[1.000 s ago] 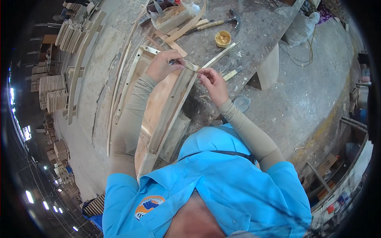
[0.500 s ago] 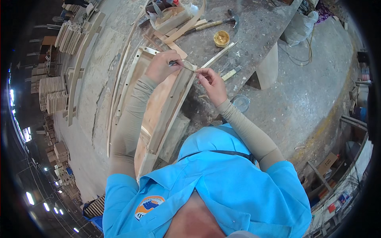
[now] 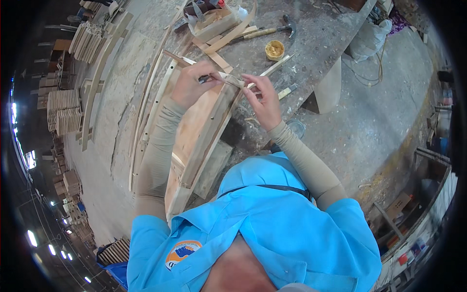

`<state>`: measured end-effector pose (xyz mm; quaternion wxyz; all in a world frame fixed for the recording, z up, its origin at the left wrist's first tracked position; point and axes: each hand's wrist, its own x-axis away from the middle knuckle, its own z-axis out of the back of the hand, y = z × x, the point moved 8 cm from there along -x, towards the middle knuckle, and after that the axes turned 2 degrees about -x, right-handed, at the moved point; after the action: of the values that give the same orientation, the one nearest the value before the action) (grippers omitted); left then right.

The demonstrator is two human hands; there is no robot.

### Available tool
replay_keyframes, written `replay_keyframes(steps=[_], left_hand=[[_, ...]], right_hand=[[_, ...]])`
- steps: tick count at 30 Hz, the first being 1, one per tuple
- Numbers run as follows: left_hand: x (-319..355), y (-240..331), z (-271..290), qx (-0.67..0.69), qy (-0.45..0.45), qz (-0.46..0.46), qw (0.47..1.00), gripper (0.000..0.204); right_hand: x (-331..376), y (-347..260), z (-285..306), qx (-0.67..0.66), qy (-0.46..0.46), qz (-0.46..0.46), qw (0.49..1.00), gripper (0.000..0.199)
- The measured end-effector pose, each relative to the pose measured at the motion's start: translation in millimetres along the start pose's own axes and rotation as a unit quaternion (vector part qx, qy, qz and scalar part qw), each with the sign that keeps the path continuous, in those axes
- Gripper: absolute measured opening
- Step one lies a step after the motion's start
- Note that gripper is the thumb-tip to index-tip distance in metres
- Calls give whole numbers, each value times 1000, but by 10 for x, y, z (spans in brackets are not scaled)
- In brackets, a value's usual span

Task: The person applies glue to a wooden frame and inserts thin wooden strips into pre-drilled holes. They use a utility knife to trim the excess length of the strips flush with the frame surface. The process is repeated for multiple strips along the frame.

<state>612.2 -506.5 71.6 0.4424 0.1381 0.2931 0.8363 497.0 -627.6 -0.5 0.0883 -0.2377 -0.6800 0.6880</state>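
Observation:
My left hand [image 3: 193, 83] is closed over the far end of a long wooden frame [image 3: 206, 127]. A small dark object [image 3: 204, 79] shows between its fingers, too little of it visible to name. From its fingertips a small pale piece [image 3: 232, 79], perhaps folded paper or a wood sliver, reaches toward my right hand [image 3: 263, 100]. The right thumb and forefinger are pinched at the other end of this pale piece, just above the frame's corner. The frame has raised side walls and a light plywood panel [image 3: 197, 113] inside.
Beyond my hands lie a hammer [image 3: 265, 33], a yellow tub of paste [image 3: 275, 50] and an open box of odds and ends [image 3: 214, 27]. A pale-handled tool [image 3: 287, 91] and a clear round container [image 3: 295, 128] are right of my right hand. Stacked wood parts [image 3: 63, 112] stand at left.
Both hands stay over the frame's far end. Their fingertips have drawn slightly apart, and more of the pale piece shows between them. The view has shifted a little.

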Motion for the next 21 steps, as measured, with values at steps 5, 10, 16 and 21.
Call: replay_keyframes(steps=[5, 10, 16, 21], left_hand=[[116, 278, 6, 54, 4, -11, 998, 13], [282, 479, 267, 40, 189, -86, 977, 15], [729, -347, 274, 348, 371, 150, 848, 25], [671, -384, 49, 496, 386, 156, 762, 22]], right_hand=[[-28, -246, -245, 95, -108, 77, 987, 28], [11, -15, -260, -1, -118, -46, 992, 21], [177, 91, -290, -148, -119, -161, 969, 23], [346, 178, -433, -149, -157, -181, 959, 24]])
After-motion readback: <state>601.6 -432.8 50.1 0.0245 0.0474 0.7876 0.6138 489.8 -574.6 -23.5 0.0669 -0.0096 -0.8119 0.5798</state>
